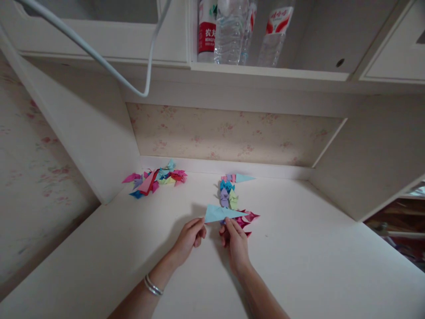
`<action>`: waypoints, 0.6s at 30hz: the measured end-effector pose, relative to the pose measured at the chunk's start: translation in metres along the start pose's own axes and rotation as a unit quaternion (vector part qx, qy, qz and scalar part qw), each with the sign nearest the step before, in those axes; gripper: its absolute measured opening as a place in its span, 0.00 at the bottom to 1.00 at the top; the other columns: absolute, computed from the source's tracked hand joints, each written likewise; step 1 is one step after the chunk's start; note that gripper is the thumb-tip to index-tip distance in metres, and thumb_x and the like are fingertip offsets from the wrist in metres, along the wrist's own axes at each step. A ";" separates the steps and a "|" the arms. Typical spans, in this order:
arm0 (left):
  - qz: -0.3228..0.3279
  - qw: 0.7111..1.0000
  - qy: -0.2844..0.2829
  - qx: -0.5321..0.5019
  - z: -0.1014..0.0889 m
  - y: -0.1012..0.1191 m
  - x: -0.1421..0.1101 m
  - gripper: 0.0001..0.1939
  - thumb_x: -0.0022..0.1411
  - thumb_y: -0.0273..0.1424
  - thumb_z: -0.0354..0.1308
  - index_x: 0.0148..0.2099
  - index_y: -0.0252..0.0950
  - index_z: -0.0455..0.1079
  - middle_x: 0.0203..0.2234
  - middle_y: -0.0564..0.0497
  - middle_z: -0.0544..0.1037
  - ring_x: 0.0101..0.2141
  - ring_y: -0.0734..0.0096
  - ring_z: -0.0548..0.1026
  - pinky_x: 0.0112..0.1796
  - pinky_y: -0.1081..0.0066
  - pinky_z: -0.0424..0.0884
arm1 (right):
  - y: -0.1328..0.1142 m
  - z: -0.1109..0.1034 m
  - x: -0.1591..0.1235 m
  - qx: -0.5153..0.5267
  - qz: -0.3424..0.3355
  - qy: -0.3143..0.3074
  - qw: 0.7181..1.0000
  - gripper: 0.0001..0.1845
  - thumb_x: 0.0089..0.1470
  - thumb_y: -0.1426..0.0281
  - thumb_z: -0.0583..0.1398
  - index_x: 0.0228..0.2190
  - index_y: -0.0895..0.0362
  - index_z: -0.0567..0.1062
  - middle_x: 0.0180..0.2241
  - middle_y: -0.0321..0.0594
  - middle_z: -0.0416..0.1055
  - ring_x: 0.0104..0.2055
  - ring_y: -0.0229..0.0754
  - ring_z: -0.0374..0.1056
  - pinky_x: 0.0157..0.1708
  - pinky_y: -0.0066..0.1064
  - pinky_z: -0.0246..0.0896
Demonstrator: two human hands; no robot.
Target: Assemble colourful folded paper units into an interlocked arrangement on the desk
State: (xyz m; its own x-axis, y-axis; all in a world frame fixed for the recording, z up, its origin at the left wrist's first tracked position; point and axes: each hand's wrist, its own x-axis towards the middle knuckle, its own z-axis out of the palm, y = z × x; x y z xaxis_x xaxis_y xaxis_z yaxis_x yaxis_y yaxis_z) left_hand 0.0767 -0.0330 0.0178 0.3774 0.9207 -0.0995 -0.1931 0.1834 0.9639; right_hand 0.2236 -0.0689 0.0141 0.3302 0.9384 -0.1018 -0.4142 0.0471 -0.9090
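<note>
A light blue folded paper piece (217,213), long and tapering to a point on the right, is held up over the white desk. My left hand (191,235) pinches its wide left end at the lower corner. My right hand (235,241) grips its lower edge near the middle, thumb on the front. Behind the paper lie dark pink folded pieces (253,216), partly hidden by it and by my right hand. Farther back sit small folded paper figures: purple (225,197), pale green (233,200) and blue (227,185). Another light blue pointed piece (245,178) lies at the back.
A pile of colourful folded papers (149,182) lies at the desk's back left. Plastic bottles (229,35) stand on the shelf above. A white cable or rod (109,68) hangs at upper left. Side panels (372,155) bound the white desk (299,266).
</note>
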 end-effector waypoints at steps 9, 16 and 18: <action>-0.001 0.999 0.017 0.038 0.001 -0.003 0.002 0.19 0.58 0.46 0.55 0.30 0.33 0.64 0.18 0.58 0.64 0.13 0.86 0.52 0.16 0.77 0.43 | 0.001 -0.001 0.001 -0.005 -0.002 -0.005 1.000 0.17 0.49 0.54 0.63 0.24 0.56 0.71 0.21 0.32 0.66 0.15 0.31 0.52 0.14 0.25 0.45; 0.013 0.997 0.049 0.060 -0.001 -0.002 0.002 0.20 0.58 0.47 0.54 0.34 0.32 0.68 0.16 0.60 0.61 0.14 0.85 0.50 0.17 0.77 0.42 | 0.001 0.000 -0.001 -0.023 -0.005 0.000 1.000 0.20 0.48 0.53 0.63 0.22 0.57 0.70 0.18 0.31 0.64 0.16 0.30 0.51 0.14 0.25 0.43; 0.018 0.996 0.051 0.065 -0.001 -0.001 0.002 0.20 0.58 0.47 0.55 0.33 0.32 0.68 0.16 0.59 0.61 0.15 0.84 0.51 0.17 0.77 0.43 | 0.000 0.001 -0.001 -0.027 -0.004 0.002 1.000 0.20 0.48 0.52 0.63 0.22 0.57 0.70 0.18 0.30 0.63 0.15 0.30 0.50 0.14 0.25 0.42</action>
State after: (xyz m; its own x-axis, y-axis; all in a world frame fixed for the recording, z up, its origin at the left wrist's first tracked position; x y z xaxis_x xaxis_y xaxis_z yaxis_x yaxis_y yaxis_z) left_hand 0.0769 -0.0311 0.0164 0.2765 0.9574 -0.0828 -0.0825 0.1095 0.9906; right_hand 0.2225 -0.0698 0.0142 0.3367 0.9367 -0.0961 -0.3647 0.0356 -0.9304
